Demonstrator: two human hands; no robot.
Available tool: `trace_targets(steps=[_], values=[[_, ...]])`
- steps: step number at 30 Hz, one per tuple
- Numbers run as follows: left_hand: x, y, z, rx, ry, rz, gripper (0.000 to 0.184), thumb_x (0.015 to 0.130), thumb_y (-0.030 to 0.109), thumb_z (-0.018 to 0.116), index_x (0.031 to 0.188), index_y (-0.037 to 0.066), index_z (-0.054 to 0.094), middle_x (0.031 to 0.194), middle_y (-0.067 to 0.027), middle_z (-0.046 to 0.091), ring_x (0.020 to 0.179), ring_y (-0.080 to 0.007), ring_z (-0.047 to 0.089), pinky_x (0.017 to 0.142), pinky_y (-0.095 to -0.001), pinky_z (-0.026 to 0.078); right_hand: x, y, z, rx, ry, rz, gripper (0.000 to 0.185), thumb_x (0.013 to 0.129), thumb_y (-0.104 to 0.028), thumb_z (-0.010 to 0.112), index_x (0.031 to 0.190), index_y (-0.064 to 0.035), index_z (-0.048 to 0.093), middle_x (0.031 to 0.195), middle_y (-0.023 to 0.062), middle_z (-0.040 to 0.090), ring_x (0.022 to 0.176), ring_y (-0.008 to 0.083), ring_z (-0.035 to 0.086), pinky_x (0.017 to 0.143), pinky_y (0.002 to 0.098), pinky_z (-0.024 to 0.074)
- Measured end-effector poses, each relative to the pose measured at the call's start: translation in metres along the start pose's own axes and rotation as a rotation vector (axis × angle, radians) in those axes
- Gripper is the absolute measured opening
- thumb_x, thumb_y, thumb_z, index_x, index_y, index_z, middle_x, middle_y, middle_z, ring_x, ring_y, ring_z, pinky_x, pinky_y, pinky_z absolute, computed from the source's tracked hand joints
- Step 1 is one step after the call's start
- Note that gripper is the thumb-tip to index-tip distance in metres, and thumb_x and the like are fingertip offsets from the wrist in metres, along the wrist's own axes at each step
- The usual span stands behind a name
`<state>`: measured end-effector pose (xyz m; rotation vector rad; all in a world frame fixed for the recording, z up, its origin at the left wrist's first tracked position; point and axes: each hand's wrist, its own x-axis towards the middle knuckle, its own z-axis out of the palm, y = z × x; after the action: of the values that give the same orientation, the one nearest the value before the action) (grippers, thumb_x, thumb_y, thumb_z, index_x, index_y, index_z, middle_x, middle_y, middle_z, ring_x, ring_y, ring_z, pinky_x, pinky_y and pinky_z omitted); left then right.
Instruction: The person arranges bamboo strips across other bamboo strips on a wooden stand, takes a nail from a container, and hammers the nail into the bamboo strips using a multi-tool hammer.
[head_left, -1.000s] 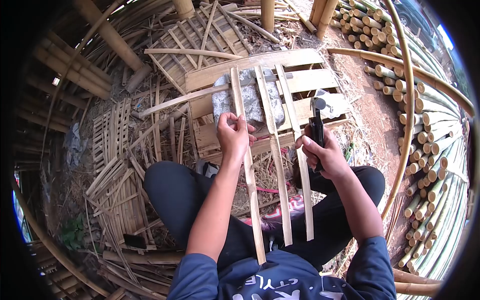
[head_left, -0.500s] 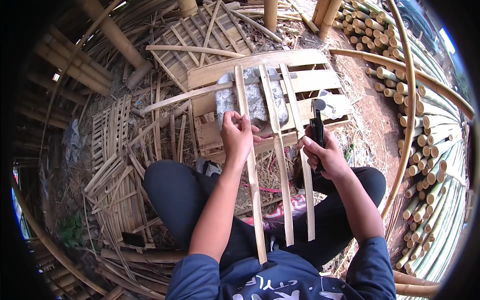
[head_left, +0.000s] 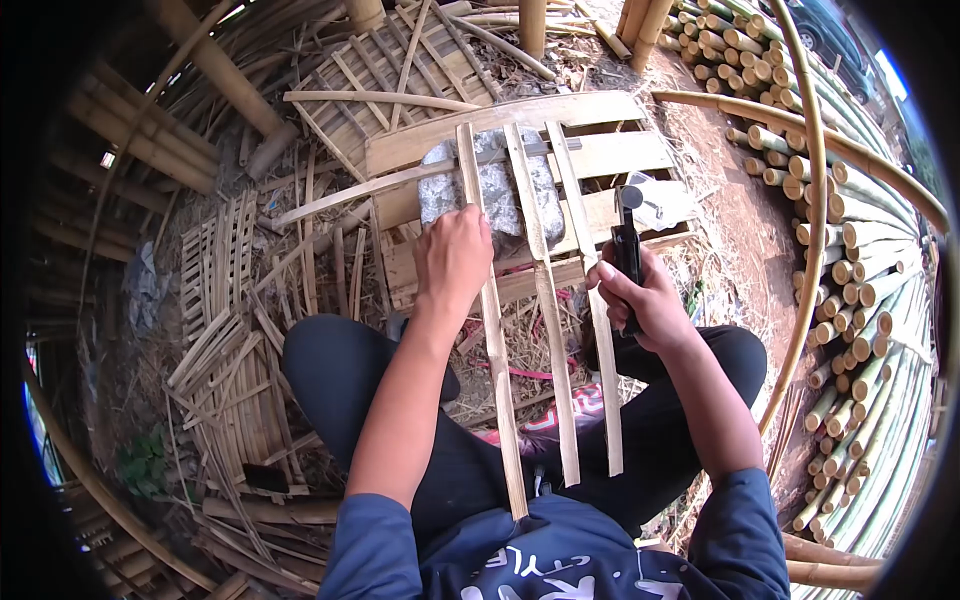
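Note:
My left hand (head_left: 455, 255) is closed at the leftmost bamboo strip (head_left: 500, 385), its fingers curled down and partly hidden. Two more lengthwise strips, a middle one (head_left: 553, 340) and a right one (head_left: 603, 350), lie beside it. Their far ends rest across a crosswise strip (head_left: 400, 178) over a grey stone block (head_left: 500, 190). In my right hand (head_left: 645, 295) is a black-handled hammer (head_left: 626, 250), held upright with its head at the top, just right of the right strip.
Under the stone is a wooden slatted platform (head_left: 625, 155), with a clear plastic bag (head_left: 660, 203) on its right. Cut bamboo poles (head_left: 865, 290) are piled at the right. Woven bamboo panels (head_left: 215, 260) and loose strips lie at the left. A curved pole (head_left: 815, 200) stands between.
My left hand has turned over, back upward, and shifted slightly left along the leftmost strip. My right hand still holds the hammer in much the same place.

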<state>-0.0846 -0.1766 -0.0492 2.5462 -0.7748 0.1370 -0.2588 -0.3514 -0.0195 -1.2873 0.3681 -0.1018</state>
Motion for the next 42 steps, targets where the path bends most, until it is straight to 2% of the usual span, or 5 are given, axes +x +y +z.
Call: trace_targets(steps=[8,15,19,32,42], values=[[0.014,0.015,-0.028,0.183,-0.194,-0.055,0.026,0.097,0.027,0.06,0.097,0.002,0.069,0.096,-0.0218,0.073,0.093,-0.0356,0.073,0.072,-0.0465,0.06,-0.002,0.001,-0.011,-0.052,-0.024,0.014,0.022,0.1,-0.018,0.063,0.108,-0.0063,0.047,0.087,0.0049,0.064,0.055,0.0028,0.045,0.044,0.0198,0.0401],[0.067,-0.04,0.008,0.292,0.009,0.22,0.065,0.104,0.047,0.039,0.155,0.006,0.032,0.163,-0.0125,0.026,0.152,-0.0327,0.018,0.122,-0.0581,0.013,-0.001,0.004,-0.013,-0.058,-0.005,0.024,0.023,0.099,-0.019,0.065,0.108,-0.0069,0.047,0.087,0.0041,0.064,0.055,0.002,0.044,0.045,0.0193,0.0402],[0.07,-0.054,0.026,0.17,-0.089,0.239,0.069,0.104,0.05,0.03,0.156,0.004,0.03,0.167,-0.0071,0.019,0.155,-0.0299,0.009,0.12,-0.0644,0.0,0.0,0.003,-0.011,-0.062,0.005,0.031,0.023,0.099,-0.019,0.065,0.109,-0.0071,0.048,0.087,0.0038,0.064,0.055,0.0016,0.045,0.045,0.0192,0.0404],[0.066,-0.043,0.025,0.149,-0.051,0.193,0.065,0.098,0.046,0.046,0.156,0.018,0.035,0.162,-0.0156,0.029,0.149,-0.0346,0.029,0.117,-0.0704,0.004,0.001,0.004,-0.007,-0.053,0.074,0.012,0.022,0.095,-0.023,0.071,0.094,-0.0052,0.059,0.063,-0.0049,0.05,0.051,0.0045,0.044,0.046,0.0237,0.0401],[0.065,-0.046,0.032,0.111,0.03,0.177,0.062,0.094,0.043,0.049,0.15,0.017,0.047,0.153,-0.0174,0.046,0.147,-0.0346,0.034,0.119,-0.0667,0.007,0.001,0.007,-0.013,-0.042,0.012,0.046,0.024,0.098,-0.019,0.066,0.109,-0.007,0.049,0.086,0.0042,0.064,0.056,0.0021,0.046,0.046,0.0192,0.0409]])
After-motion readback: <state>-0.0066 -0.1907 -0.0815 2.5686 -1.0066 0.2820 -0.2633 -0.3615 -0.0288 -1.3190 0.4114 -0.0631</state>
